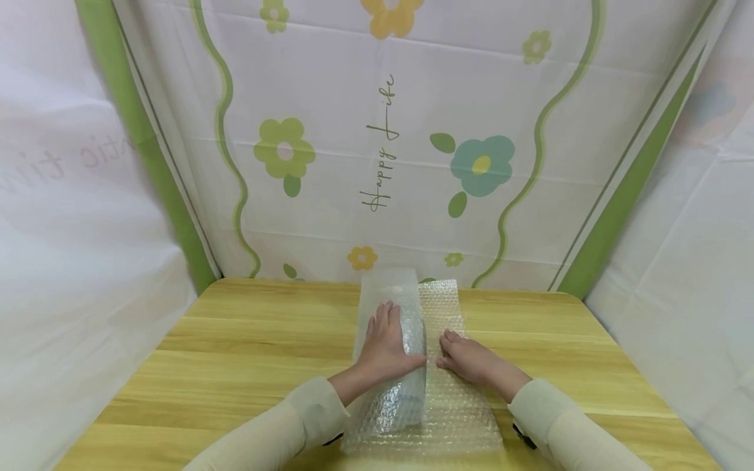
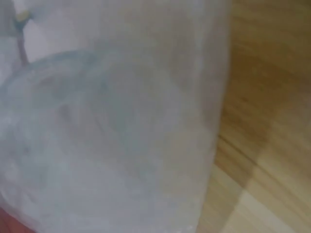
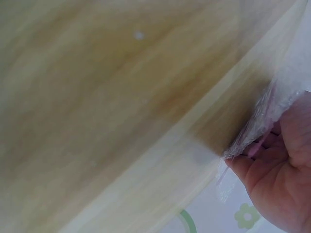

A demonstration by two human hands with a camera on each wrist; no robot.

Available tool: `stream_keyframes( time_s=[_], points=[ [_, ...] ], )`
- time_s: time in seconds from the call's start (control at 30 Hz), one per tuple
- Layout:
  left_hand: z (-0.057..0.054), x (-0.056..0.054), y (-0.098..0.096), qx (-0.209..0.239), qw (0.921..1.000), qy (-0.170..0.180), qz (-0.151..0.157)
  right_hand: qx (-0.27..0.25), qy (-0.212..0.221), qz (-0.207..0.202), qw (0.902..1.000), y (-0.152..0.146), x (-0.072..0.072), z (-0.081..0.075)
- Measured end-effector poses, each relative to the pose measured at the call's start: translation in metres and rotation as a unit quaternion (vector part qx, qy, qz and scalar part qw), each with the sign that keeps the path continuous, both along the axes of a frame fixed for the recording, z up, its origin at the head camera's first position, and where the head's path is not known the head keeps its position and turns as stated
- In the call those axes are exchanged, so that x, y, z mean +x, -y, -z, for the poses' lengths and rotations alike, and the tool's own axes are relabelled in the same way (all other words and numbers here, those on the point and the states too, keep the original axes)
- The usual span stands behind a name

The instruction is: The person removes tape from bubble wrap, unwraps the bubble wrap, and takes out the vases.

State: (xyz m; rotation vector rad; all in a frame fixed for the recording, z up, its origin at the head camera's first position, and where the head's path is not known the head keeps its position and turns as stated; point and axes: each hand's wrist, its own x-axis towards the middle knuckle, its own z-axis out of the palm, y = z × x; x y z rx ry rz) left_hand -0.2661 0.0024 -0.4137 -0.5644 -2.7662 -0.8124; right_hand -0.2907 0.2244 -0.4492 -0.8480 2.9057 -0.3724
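Note:
A sheet of clear bubble wrap (image 1: pixel 389 415) is folded over a round-edged thing; the curve of its rim (image 2: pixel 73 54) shows faintly through the film in the left wrist view. My left hand (image 1: pixel 385 347) lies against the folded part, fingers straight and pointing away, thumb stretched to the right across it. Beside it, my right hand (image 1: pixel 468 356) grips the loose flap (image 1: pixel 442 307) on the right side. The right wrist view has that hand's curled fingers (image 3: pixel 267 145) at the edge of the wrap. The wrapped thing itself is mostly hidden.
A wood-grain table (image 1: pixel 235 353) lies under the wrap. White cloth walls surround it, the back one (image 1: pixel 330 85) printed with flowers and lettering. The wrap's far end reaches the table's back edge.

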Motion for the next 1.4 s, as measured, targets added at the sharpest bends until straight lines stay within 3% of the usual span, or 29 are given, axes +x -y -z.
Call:
stream_keyframes(
  time_s=[0.5,0.83,1.23,1.4],
  points=[
    [-0.005,0.002,0.013,0.088,0.9953,0.02,0.035,-0.005,0.003,0.0,1.0,-0.002,-0.001,0.003],
    [-0.01,0.002,0.026,0.133,0.9897,0.04,0.036,-0.007,-0.002,0.003,1.0,-0.003,-0.001,0.006],
    [-0.013,0.001,0.043,0.139,0.9871,0.071,0.034,0.002,-0.009,-0.008,0.9999,-0.003,-0.002,0.006],
    [-0.015,0.001,0.051,0.146,0.9863,0.066,0.041,-0.001,-0.003,-0.005,1.0,-0.001,-0.001,0.004]
  ],
)
